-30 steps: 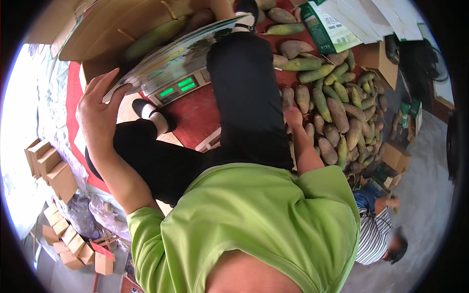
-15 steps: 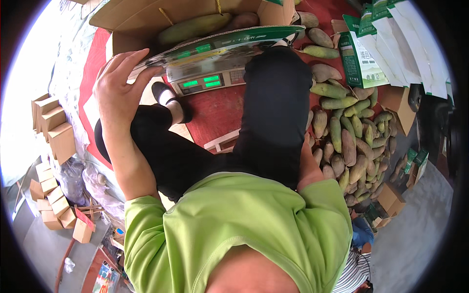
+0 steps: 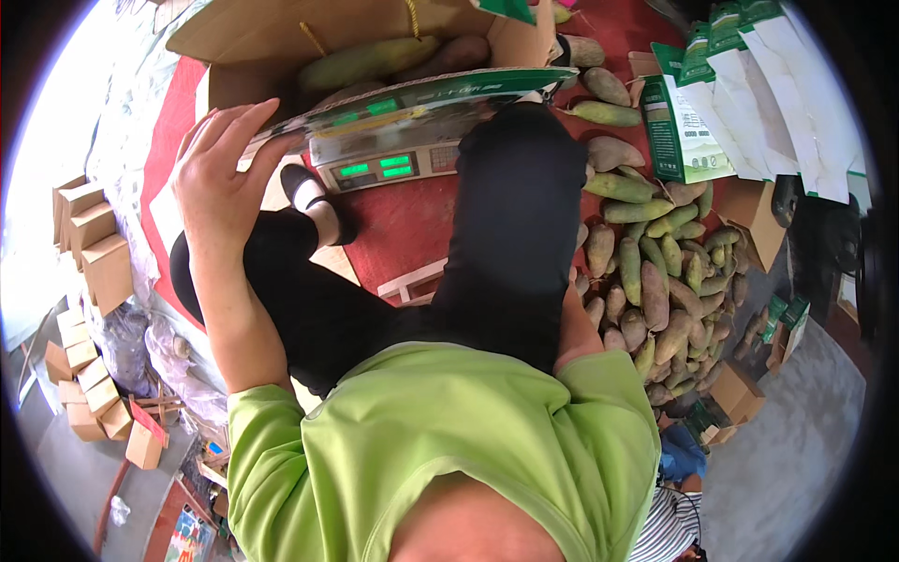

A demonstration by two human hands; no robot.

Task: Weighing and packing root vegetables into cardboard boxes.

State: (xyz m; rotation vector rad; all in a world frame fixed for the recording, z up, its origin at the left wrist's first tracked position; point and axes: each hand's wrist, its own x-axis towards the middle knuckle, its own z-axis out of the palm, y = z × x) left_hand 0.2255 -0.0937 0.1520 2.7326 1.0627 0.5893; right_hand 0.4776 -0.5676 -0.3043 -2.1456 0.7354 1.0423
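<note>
My left hand (image 3: 220, 169) is at the near left corner of an open cardboard box (image 3: 524, 47), fingers spread, index finger over the near wall's edge and thumb on its outer side. Long green radishes (image 3: 370, 61) and a reddish-brown root (image 3: 459, 56) lie inside, between two yellow cord handles. Just below the box's near wall a weighing scale (image 3: 375, 170) shows lit green digits. My right forearm (image 3: 579, 323) runs down behind my right leg, which hides the right hand.
A big heap of green and reddish-brown roots (image 3: 655, 281) covers the floor at right. Above it stand green and white cartons (image 3: 693, 126). Plain small boxes (image 3: 108, 272) and plastic bags are at left. Another person's striped sleeve (image 3: 670, 525) shows at lower right.
The whole view has shifted slightly, with most things a little further left. My left hand stays at the box corner in much the same pose.
</note>
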